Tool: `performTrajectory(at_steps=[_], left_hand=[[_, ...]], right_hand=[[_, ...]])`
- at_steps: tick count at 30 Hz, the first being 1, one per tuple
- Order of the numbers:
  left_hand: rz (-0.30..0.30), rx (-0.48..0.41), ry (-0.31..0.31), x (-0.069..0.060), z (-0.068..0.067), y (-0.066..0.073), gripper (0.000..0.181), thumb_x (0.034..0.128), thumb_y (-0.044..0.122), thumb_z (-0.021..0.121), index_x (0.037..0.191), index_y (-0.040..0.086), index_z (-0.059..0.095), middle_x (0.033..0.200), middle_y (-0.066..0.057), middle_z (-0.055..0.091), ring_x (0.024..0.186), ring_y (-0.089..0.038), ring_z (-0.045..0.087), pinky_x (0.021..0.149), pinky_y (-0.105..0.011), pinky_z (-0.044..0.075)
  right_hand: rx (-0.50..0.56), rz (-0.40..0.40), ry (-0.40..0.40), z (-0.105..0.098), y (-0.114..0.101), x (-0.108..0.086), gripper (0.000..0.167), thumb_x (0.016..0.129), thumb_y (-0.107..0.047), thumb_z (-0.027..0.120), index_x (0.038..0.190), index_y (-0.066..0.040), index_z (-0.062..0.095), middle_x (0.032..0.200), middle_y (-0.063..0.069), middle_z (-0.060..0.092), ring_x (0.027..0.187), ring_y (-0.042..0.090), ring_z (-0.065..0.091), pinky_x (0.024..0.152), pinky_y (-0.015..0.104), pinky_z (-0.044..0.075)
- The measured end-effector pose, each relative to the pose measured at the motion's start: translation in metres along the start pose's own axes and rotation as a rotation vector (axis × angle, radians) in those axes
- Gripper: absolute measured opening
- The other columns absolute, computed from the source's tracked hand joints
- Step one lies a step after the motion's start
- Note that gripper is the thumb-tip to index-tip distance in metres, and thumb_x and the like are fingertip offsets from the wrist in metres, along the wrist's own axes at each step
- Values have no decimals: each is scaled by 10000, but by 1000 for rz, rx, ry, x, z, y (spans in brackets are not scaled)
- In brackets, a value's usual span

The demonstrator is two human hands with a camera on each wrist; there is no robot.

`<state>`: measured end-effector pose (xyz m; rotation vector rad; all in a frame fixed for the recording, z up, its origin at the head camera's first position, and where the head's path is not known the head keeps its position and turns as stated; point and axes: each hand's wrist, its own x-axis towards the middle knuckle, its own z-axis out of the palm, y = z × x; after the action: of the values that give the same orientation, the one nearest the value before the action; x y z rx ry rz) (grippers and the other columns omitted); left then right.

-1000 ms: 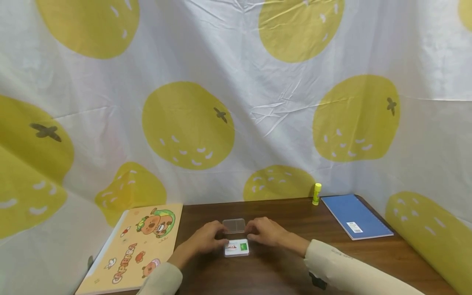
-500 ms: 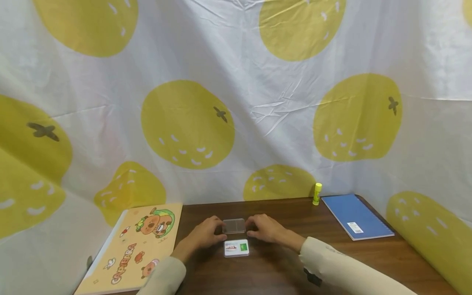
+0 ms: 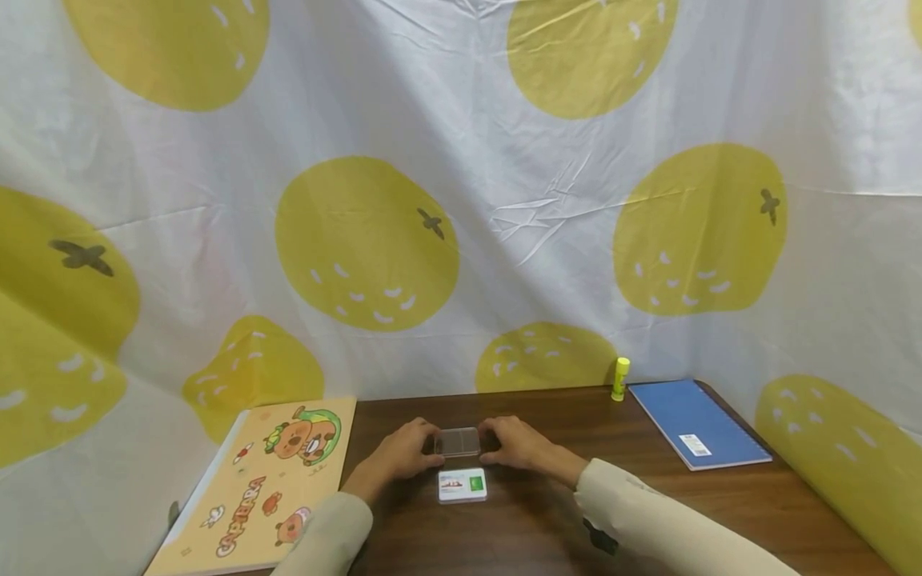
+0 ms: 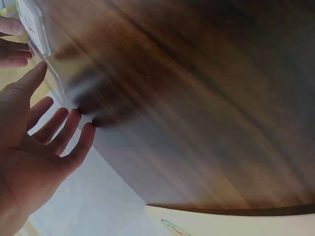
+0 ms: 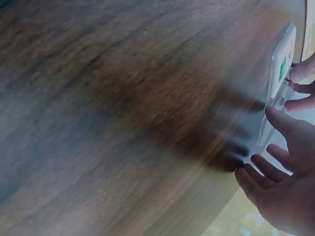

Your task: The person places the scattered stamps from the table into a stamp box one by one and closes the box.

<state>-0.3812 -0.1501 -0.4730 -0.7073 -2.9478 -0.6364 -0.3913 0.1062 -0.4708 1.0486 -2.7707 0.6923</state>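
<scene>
A flat clear plastic box or lid [image 3: 457, 442] lies on the table between both hands. Just nearer the person sits a flat case [image 3: 463, 486] with a white label and a green square, also seen at the edge of the right wrist view as a case [image 5: 282, 61]. My left hand [image 3: 406, 450] is at the clear piece's left side, fingers spread and loosely bent in the left wrist view. Opposite it, my right hand [image 3: 515, 442] has its thumb and relaxed fingers beside the right edge. Whether the fingertips touch the clear piece, I cannot tell.
On the left lies a yellow cartoon capybara pad [image 3: 266, 488]. A blue notebook [image 3: 699, 424] is at the right, with an upright yellow-green glue stick [image 3: 620, 379] beside it. A fruit-print curtain [image 3: 533, 280] hangs behind the brown wooden table [image 3: 533, 528].
My left hand has drawn off the labelled case and moved back alongside the clear piece. The right hand has shifted slightly away from the person. Both flat pieces look almost unmoved.
</scene>
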Motion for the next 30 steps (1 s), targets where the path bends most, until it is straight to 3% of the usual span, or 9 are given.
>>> performTrajectory(at_steps=[9,17,30], left_hand=[[3,58,-10,7,1,5,457,900,284,820,1266,47,684,1270,-115,669,1173,-311,629,955,-525,527],[33,104,4,9,5,5,353,895,269,827,1177,79,730,1205,-81,690,1125,-296,637,929,-497,537],[76,113,-2,8,3,7,319,881,256,838,1149,104,758,1119,-46,683,985,-212,635,850,-439,550]], right_hand=[[2,71,-58,4,-8,8,554,865,-211,860,1296,54,632,1179,204,706,1048,322,683,899,481,552],[-21,54,-75,6,-10,8,460,904,-205,823,1283,10,677,1198,179,723,1075,322,697,900,479,559],[-32,-10,-25,6,-9,4,306,906,-108,803,1186,-12,723,1142,164,744,1078,328,708,882,483,569]])
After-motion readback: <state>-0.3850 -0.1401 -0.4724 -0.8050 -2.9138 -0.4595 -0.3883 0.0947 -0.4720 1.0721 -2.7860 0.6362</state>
